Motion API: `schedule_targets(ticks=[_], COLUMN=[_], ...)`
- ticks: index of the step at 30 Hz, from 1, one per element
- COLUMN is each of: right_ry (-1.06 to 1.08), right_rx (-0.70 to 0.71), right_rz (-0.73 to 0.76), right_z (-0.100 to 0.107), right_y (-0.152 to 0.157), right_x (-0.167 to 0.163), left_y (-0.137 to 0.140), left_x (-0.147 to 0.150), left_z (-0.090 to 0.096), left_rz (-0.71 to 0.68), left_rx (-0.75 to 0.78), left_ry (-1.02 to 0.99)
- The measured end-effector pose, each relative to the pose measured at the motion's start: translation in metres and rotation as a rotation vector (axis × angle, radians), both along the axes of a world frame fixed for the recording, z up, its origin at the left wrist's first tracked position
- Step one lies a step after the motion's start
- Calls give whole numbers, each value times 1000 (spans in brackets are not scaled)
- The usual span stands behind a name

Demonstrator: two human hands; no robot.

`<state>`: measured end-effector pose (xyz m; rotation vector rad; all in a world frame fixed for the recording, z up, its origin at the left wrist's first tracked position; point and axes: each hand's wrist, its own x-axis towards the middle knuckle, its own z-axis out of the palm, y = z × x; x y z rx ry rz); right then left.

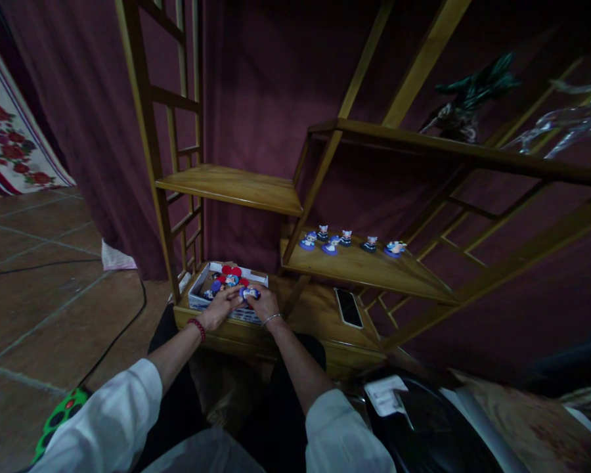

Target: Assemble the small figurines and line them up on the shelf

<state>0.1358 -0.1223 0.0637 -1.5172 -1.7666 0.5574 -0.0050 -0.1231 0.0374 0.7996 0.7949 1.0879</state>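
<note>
Between the fingers of both hands is a small blue-and-white figurine [249,293], held just above the near right part of an open box. My left hand [221,307] is closed on its left side, and my right hand [263,303] grips it from the right. The white cardboard box [196,293] sits on the low shelf and contains several more figurines with red and blue round bases. On the raised shelf to the right stand several figurines, among them a blue one [331,246] and a dark-based one [369,244].
A phone [349,307] lies on the low wooden shelf right of my hands. Shelf posts and the raised shelf [364,269] frame the area. A green sculpture [477,89] and a clear glass animal [561,118] stand higher up. A green power strip [62,417] lies on the floor.
</note>
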Motion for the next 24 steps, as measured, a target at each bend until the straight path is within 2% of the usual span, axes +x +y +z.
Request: schedule_targets(ticks=[8,16,24], right_ry=[-38,31,67], right_rx=[-19,-26,6], right_rz=[-30,-22,-21], right_z=[6,5,5], right_y=[-5,-5,-6], right_x=[-4,-2,2], left_y=[-3,-9,-15], left_x=[1,8,16], left_z=[0,7,21], left_rz=[30,72,132], left_rx=[-2,-49,-142], left_ry=[-77,-144,-200])
